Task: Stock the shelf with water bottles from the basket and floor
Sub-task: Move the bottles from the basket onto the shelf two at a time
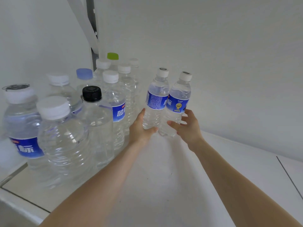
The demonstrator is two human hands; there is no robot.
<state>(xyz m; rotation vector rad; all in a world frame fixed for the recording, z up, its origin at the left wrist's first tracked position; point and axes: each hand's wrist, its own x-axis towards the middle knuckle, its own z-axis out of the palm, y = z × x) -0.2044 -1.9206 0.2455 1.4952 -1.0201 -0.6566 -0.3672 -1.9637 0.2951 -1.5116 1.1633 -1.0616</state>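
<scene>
Two clear water bottles with blue labels and white caps stand side by side near the back of the white shelf (180, 169). My left hand (141, 128) grips the base of the left bottle (155, 99). My right hand (188, 126) wraps around the lower part of the right bottle (178, 102). The two bottles touch each other, slightly tilted. Whether their bases rest on the shelf I cannot tell. Several other water bottles (65, 136) are grouped on the shelf's left side, in rows running toward the back.
Among the grouped bottles, one has a black cap (91, 93), one a pale blue cap (84, 73) and one a green cap (112, 56). White walls close the shelf at the back and left. A seam (288, 176) crosses the shelf at right.
</scene>
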